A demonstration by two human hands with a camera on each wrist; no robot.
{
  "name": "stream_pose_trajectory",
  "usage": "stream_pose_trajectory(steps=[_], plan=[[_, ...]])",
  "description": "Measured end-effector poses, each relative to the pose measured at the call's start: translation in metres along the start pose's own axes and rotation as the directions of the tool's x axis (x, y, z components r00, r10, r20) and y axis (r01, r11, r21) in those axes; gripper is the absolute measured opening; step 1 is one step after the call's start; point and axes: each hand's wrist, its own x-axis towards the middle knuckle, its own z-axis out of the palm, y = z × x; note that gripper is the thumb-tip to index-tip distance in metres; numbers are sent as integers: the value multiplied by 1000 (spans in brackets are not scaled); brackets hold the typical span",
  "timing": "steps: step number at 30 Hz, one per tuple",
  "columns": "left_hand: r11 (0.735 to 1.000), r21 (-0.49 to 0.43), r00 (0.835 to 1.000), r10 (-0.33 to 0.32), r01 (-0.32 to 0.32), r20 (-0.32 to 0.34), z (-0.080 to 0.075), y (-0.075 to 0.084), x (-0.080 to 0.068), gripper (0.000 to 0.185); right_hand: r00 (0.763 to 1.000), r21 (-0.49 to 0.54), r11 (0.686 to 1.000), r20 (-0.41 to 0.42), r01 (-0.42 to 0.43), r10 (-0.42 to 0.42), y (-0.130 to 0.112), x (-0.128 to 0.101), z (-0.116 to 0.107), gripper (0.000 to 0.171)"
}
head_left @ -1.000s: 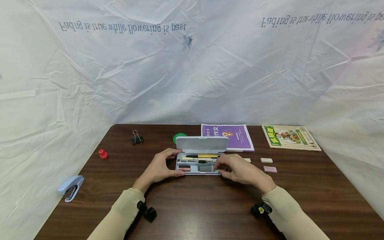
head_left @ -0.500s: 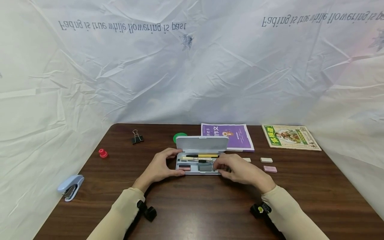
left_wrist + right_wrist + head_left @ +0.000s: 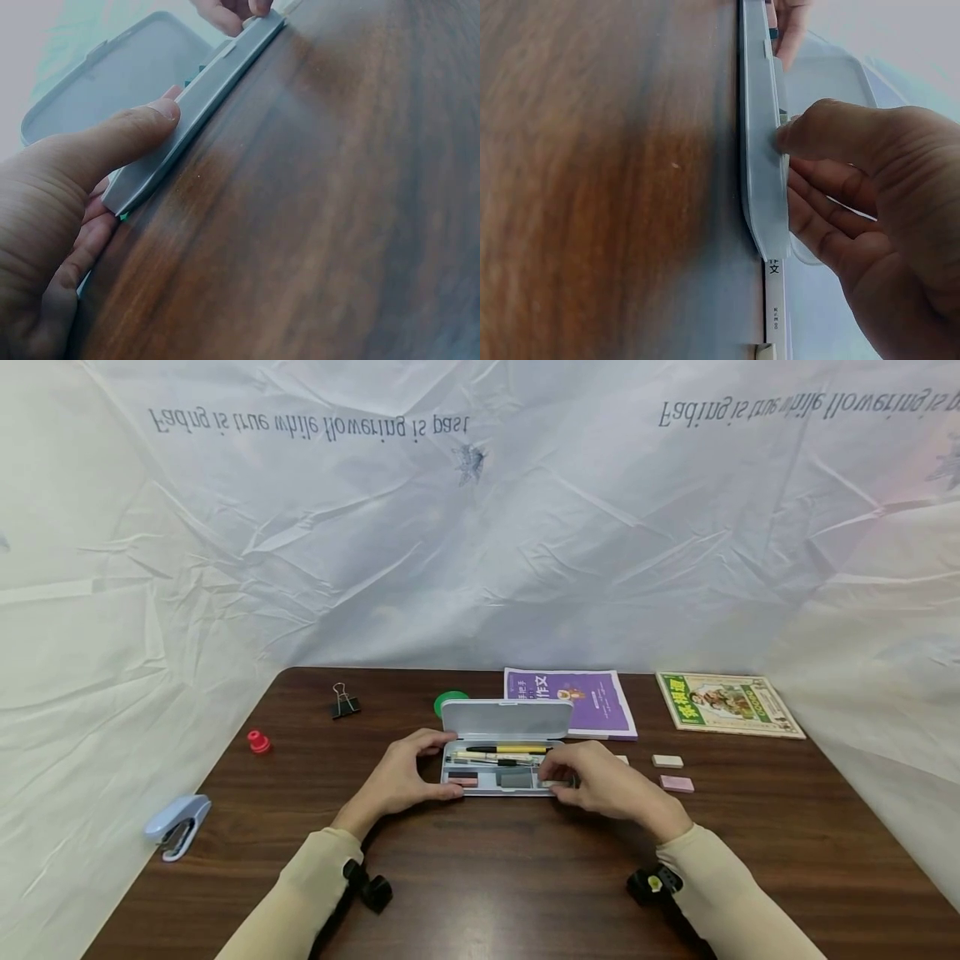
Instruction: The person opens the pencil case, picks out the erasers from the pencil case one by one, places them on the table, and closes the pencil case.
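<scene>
An open grey pencil case [image 3: 487,790] lies mid-table with its lid [image 3: 506,720] standing up behind. Inside it are a yellow-and-black pen [image 3: 506,749], more pens, a pink eraser [image 3: 463,781] and a grey block [image 3: 515,779]. My left hand [image 3: 438,768] grips the case's left end, with its thumb pressed on the front wall [image 3: 202,105]. At the case's right end my right hand [image 3: 551,774] holds on. There the thumb lies on the front wall [image 3: 761,135] and the fingers curl behind it. What lies under those fingers is hidden.
A purple book [image 3: 573,702] and a green book [image 3: 723,703] lie at the back right. A white eraser [image 3: 667,761] and a pink eraser [image 3: 677,783] sit right of the case. A green disc [image 3: 447,700], binder clip [image 3: 343,703], red cap [image 3: 258,742] and blue stapler [image 3: 176,825] lie left.
Both hands stay on the case's ends. My right hand's fingers have shifted slightly at the front right corner. Nothing else has moved.
</scene>
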Motion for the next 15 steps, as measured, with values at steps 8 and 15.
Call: stream_pose_trajectory(steps=[8, 15], plan=[[1000, 1, 1000, 1, -1, 0, 0, -1, 0, 83, 997, 51, 999, -79, 4, 0, -3, 0, -10, 22], [1000, 2, 1000, -9, 9, 6, 0, 0, 0, 83, 975, 3, 999, -218, 32, -30, 0, -15, -38, 26]])
